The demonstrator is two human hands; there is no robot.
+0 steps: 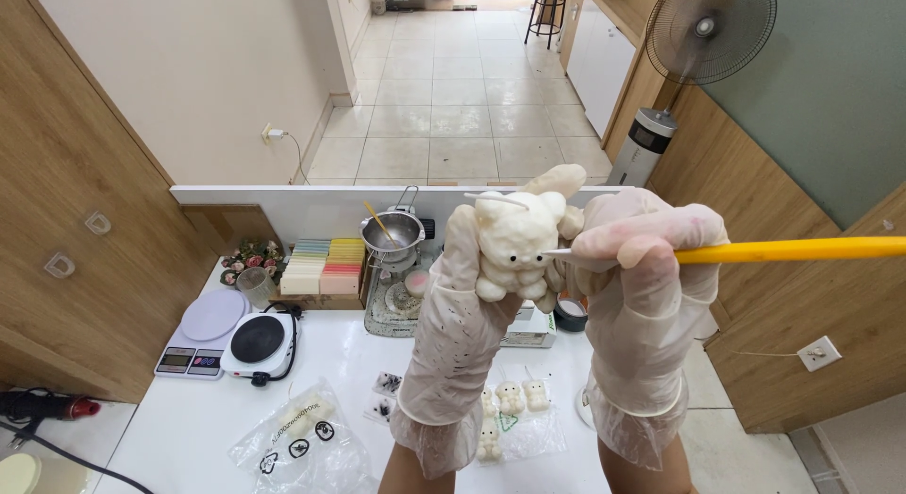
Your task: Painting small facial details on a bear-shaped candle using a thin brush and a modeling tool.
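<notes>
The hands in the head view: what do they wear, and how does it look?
The left hand and the right hand both wear thin, loose, translucent whitish disposable gloves. The gloves wrinkle, and their cuffs flare wide at the wrists. Small dark specks mark the left glove. The forearms below are bare, without sleeves.

yellow brush [783, 251]: handle cut off by the right edge; tip too fine to be made out.
bear figure [514, 246]: back and lower body hidden by the left hand [462, 305].
small figures [514, 397]: partly covered by both wrists.
clear bag [302, 437]: cut off by the bottom edge.
</notes>
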